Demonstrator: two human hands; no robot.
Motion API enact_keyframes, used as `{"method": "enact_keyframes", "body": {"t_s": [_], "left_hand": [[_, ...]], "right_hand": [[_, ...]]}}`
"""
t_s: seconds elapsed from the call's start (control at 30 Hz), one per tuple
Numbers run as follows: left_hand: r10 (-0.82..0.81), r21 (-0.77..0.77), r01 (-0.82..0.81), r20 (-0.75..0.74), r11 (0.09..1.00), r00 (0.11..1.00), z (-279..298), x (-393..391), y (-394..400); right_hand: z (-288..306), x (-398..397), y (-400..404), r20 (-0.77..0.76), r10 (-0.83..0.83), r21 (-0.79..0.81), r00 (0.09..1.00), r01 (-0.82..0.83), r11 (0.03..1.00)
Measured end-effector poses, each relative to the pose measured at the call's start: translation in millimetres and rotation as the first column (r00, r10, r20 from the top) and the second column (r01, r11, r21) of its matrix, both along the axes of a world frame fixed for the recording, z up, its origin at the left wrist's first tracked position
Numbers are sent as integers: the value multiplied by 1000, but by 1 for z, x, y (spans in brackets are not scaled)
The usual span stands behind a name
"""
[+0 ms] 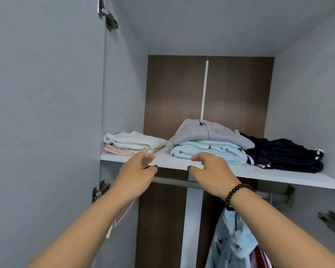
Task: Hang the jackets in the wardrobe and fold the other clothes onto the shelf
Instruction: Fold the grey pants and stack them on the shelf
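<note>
Head view: left hand [138, 167] and right hand [207, 169], mid-frame at the shelf [278, 176] front edge, hang loosely curled and hold nothing. Folded clothes lie beyond the fingertips: white pile [132, 143] left of centre, grey top [207, 132] stacked on light blue pile [207, 150], navy pile [286, 153] right. Stacking likely saves shelf room. A blue jacket [230, 242] hangs below, lower right.

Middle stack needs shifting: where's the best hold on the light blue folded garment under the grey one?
Probably grip the light blue garment at its rounded front fold, coming from the shelf's open front edge. The grey garment covers its top and the navy pile crowds its right side.
</note>
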State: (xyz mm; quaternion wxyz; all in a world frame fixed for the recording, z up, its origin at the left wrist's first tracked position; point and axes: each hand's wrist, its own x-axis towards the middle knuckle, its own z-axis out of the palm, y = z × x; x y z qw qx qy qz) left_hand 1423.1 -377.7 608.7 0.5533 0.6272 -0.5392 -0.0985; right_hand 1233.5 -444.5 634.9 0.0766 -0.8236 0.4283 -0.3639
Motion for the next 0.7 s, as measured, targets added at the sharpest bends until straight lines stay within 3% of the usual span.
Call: {"method": "enact_keyframes", "body": {"t_s": [0.13,0.47,0.63,0.7], "left_hand": [[103,0,-103,96,995,990,-22,-5,78],[407,-16,-410,-92,912,909,-95,-16,267],[532,-116,-561,-213,819,820,-110,-9,321],[574,-137,-618,-257,774,777,-114,-4,329]], "right_hand": [[-21,0,46,46,99,13,994,-100,995],[-82,8,185,33,409,110,912,-411,905],[-92,40,244,-7,528,120,849,-524,843],[-86,54,262,-48,561,57,826,-559,827]]}}
